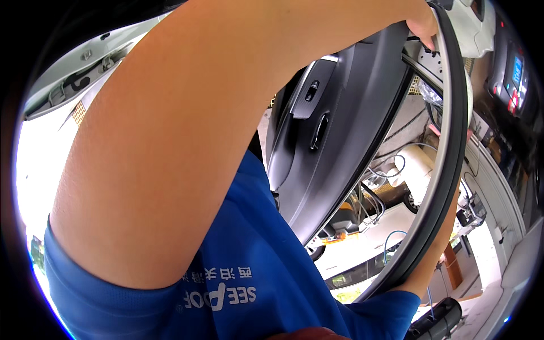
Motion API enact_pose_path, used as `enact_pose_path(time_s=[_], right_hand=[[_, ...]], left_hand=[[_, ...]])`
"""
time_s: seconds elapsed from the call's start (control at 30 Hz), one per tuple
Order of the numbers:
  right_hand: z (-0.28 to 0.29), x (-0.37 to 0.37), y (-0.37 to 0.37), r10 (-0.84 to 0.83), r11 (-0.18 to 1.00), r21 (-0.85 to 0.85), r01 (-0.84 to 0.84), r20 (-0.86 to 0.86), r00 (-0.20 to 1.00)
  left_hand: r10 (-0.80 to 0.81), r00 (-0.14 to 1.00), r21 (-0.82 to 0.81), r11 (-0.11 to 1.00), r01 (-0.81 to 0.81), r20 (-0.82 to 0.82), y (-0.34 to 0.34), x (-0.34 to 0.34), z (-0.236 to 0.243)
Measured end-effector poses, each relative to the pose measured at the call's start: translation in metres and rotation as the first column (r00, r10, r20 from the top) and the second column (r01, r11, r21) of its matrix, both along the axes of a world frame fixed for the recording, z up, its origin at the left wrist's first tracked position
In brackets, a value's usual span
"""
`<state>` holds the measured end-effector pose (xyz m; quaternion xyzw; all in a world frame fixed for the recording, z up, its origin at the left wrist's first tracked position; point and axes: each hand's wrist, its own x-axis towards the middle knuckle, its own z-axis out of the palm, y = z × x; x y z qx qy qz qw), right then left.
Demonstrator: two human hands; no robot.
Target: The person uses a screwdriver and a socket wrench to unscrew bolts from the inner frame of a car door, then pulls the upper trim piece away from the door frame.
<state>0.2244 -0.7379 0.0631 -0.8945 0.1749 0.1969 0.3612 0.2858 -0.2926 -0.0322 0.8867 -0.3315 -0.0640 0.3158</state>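
Observation:
An open car door (340, 130) with dark grey inner trim stands before me, and its curved window frame (451, 107), edged with a black rubber strip, arcs down the right side. My left arm crosses the view from the left. At the top of the frame, my left hand (422, 27) has its fingers bent down against the frame's inner side. My right forearm passes behind the lower part of the frame. Of my right hand (434, 130) only a little shows, fingers closed around the frame partway up; the rest is hidden behind it.
Through the window opening show a white roll (413, 167), cables and an orange-and-black machine (343, 221). A dark car (513, 73) stands at the far right. A raised white panel (73, 79) is at the upper left, partly behind my arm.

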Motion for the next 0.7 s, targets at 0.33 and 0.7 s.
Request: enact_pose_path(time_s=[0.33, 0.7], right_hand=[[-0.002, 0.007, -0.003, -0.010, 1.000, -0.029, 0.010, -0.004, 1.000], [0.001, 0.008, -0.007, -0.021, 0.998, -0.051, 0.021, -0.008, 1.000]], left_hand=[[-0.157, 0.954, -0.140, 0.982, 0.125, -0.254, 0.005, -0.004, -0.006], [-0.189, 0.922, -0.171, 0.976, 0.137, -0.338, -0.004, 0.011, -0.019]])
